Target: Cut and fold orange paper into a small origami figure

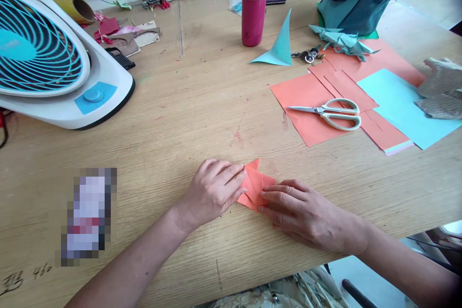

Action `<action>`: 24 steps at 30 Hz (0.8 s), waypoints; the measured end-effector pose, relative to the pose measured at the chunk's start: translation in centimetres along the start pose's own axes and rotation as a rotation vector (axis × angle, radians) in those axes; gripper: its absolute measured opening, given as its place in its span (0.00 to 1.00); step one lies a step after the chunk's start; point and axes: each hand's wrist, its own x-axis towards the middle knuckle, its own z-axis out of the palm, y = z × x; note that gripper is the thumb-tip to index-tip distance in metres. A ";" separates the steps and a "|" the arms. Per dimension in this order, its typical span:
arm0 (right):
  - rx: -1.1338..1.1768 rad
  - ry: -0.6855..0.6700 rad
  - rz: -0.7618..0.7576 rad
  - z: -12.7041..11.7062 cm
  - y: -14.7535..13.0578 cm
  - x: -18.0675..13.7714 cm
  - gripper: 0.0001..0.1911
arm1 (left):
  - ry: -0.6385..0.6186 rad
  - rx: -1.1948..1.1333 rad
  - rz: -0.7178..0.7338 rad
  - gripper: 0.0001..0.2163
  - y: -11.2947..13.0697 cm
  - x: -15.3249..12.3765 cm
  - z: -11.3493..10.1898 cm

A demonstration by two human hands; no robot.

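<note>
A small piece of folded orange paper point(255, 184) lies on the wooden table between my two hands, with creases and pointed corners showing. My left hand point(212, 190) grips its left edge, fingers drawn together and thumb below them. On the right side, my right hand point(303, 211) has its fingers closed on the paper's edge and presses it to the table. Part of the paper is hidden under the fingers of both hands. Beyond the right hand, a pair of scissors point(330, 113) with pale handles rests on orange sheets point(303, 125).
A white and blue fan point(104, 96) stands at the left. Farther back are a magenta flask point(253, 14), a folded teal paper piece point(277, 50), keys point(308, 55) and a teal bag point(357, 5). A light blue sheet point(407, 106) lies at right. A pixelated object point(88, 216) lies at left.
</note>
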 end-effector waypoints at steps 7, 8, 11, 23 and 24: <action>0.004 -0.002 0.006 0.0 -0.1 0.1 0.18 | 0.001 0.011 -0.011 0.11 0.2 0.1 0.2; 0.006 -0.003 0.007 0.0 -0.1 0.1 0.18 | 0.004 0.014 -0.011 0.11 0.1 0.1 0.2; 0.009 -0.002 0.009 0.0 -0.1 0.0 0.18 | -0.001 0.021 -0.009 0.11 0.1 0.2 0.3; 0.018 -0.003 0.007 -0.1 -0.1 0.0 0.19 | -0.075 0.032 -0.045 0.13 0.9 0.8 -0.4; 0.021 -0.004 0.008 -0.1 -0.1 0.0 0.19 | -0.086 0.040 -0.057 0.14 1.2 0.9 -0.4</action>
